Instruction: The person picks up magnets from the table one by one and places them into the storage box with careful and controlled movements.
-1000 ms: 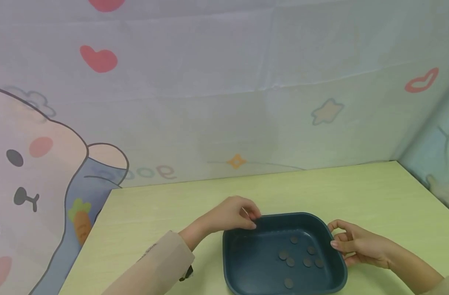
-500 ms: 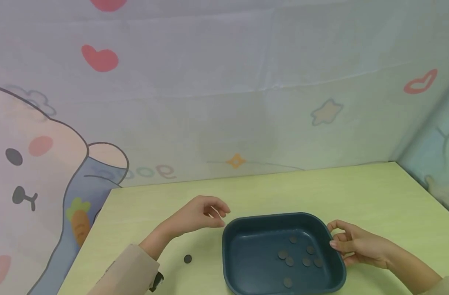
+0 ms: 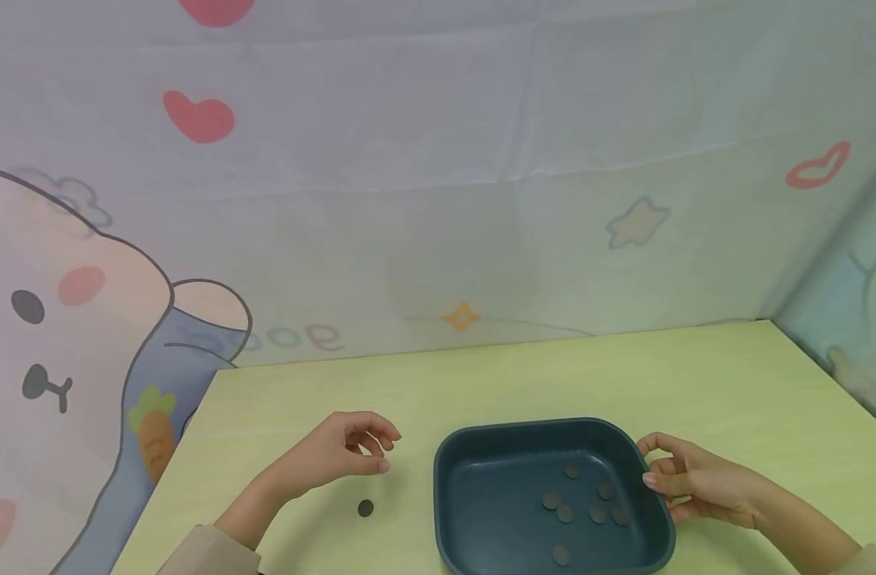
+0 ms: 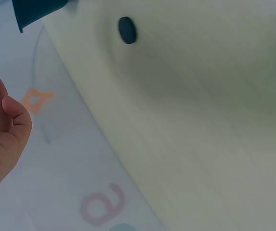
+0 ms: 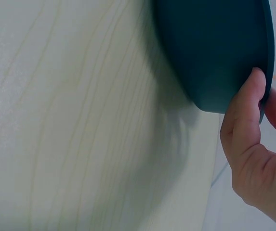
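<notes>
A dark teal rectangular tray (image 3: 481,511) with rounded corners stands on the table, several dull round coins (image 3: 564,513) lying flat on its floor toward the right. My right hand (image 3: 711,483) pinches the tray's right rim; in the right wrist view, its fingers (image 5: 246,115) lie along the outer wall with the thumb over the inside. To the left of the tray, my left hand (image 3: 330,454) hovers over the table, fingers loosely bent, nothing between them. One dark coin (image 3: 366,508) lies on the table just below that hand, and also shows in the left wrist view.
The pale yellow-green table (image 3: 380,379) reaches back to a fabric backdrop (image 3: 380,200) printed with hearts, a star and a cartoon animal. Another printed cloth (image 3: 869,335) hangs along the right edge.
My left hand has moved left from over the tray's far left rim to beside it, uncovering the coin on the table. The right hand and tray have stayed in place.
</notes>
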The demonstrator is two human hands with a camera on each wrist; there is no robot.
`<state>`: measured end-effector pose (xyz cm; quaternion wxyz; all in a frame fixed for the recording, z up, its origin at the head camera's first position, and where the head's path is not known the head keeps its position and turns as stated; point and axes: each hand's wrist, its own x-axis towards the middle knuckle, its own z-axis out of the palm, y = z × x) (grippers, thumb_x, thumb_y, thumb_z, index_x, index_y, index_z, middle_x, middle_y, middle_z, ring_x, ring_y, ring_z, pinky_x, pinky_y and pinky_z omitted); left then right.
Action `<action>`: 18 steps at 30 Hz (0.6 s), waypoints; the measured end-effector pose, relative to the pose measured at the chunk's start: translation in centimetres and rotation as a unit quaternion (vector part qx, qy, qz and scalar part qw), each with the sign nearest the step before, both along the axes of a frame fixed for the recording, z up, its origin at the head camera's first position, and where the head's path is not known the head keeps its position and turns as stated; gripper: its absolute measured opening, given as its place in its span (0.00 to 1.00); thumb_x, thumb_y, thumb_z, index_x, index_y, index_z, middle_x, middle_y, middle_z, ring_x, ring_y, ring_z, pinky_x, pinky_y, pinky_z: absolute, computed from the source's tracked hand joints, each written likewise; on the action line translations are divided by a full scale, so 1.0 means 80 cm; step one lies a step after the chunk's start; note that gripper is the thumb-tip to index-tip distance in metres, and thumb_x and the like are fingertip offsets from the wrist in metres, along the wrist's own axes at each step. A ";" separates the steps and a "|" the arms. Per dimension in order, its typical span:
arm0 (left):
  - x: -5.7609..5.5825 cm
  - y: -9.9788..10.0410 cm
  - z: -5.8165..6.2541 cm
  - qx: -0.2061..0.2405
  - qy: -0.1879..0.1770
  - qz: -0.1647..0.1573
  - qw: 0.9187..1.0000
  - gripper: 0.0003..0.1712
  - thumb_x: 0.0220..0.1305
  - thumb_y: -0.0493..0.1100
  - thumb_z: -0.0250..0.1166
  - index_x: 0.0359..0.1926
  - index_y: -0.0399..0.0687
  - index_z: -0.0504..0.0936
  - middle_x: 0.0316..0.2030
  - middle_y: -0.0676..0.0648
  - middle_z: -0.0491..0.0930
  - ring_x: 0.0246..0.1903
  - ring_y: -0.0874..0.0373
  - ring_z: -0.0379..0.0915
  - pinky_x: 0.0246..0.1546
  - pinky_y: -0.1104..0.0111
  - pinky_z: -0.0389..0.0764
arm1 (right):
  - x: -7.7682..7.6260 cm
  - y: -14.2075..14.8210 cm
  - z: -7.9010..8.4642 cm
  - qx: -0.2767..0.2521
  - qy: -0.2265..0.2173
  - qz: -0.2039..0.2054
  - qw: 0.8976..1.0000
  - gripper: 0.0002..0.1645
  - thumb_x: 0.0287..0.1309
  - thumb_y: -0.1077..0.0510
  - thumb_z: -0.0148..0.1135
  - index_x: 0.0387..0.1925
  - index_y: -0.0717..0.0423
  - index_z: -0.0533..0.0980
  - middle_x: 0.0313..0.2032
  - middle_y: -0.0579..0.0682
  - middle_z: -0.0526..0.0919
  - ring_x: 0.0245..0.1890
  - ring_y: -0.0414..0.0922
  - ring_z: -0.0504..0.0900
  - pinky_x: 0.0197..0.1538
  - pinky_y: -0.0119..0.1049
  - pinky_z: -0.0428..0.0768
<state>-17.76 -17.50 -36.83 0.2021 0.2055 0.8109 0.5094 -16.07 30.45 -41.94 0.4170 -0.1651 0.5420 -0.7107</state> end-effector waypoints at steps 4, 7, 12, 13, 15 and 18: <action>0.006 -0.012 -0.014 0.000 -0.007 0.014 1.000 0.16 0.56 0.37 0.67 0.47 0.41 0.79 0.40 0.42 0.76 0.39 0.51 0.73 0.38 0.67 0.76 | 0.001 0.001 -0.002 0.002 0.003 -0.004 1.000 0.12 0.68 0.68 0.42 0.51 0.56 0.60 0.38 0.50 0.78 0.36 0.44 0.81 0.41 0.40 0.81; 0.009 -0.020 -0.026 -0.004 -0.007 0.030 1.000 0.16 0.56 0.36 0.67 0.47 0.39 0.78 0.40 0.41 0.76 0.39 0.51 0.73 0.36 0.67 0.75 | 0.001 0.001 -0.003 0.005 0.003 -0.007 1.000 0.13 0.68 0.68 0.43 0.51 0.56 0.59 0.38 0.50 0.78 0.37 0.44 0.81 0.41 0.40 0.81; 0.012 -0.029 -0.042 0.000 -0.024 0.047 0.999 0.17 0.57 0.36 0.66 0.47 0.36 0.77 0.41 0.39 0.76 0.38 0.51 0.73 0.35 0.68 0.75 | 0.001 0.001 -0.003 0.008 0.004 -0.007 1.000 0.13 0.68 0.68 0.43 0.51 0.56 0.60 0.38 0.50 0.78 0.36 0.44 0.81 0.42 0.40 0.81; 0.012 -0.030 -0.044 0.001 -0.026 0.048 0.998 0.17 0.56 0.36 0.66 0.48 0.36 0.77 0.41 0.39 0.75 0.38 0.51 0.73 0.35 0.68 0.75 | 0.001 0.001 -0.003 0.007 0.004 -0.007 1.000 0.13 0.68 0.68 0.43 0.51 0.56 0.60 0.38 0.50 0.78 0.36 0.44 0.81 0.41 0.40 0.81; 0.014 -0.032 -0.049 0.002 -0.032 0.050 0.998 0.17 0.56 0.36 0.67 0.47 0.36 0.77 0.42 0.39 0.76 0.38 0.51 0.73 0.35 0.68 0.75 | 0.001 0.001 -0.003 0.007 0.005 -0.008 1.000 0.13 0.68 0.68 0.43 0.51 0.56 0.60 0.38 0.50 0.78 0.36 0.44 0.81 0.41 0.39 0.81; 0.016 -0.035 -0.056 -0.003 -0.037 0.051 0.998 0.17 0.56 0.36 0.67 0.47 0.37 0.77 0.42 0.39 0.76 0.38 0.52 0.73 0.35 0.69 0.75 | 0.001 0.001 -0.003 0.003 0.005 -0.006 1.000 0.13 0.68 0.68 0.43 0.51 0.56 0.60 0.37 0.50 0.78 0.36 0.43 0.81 0.41 0.39 0.81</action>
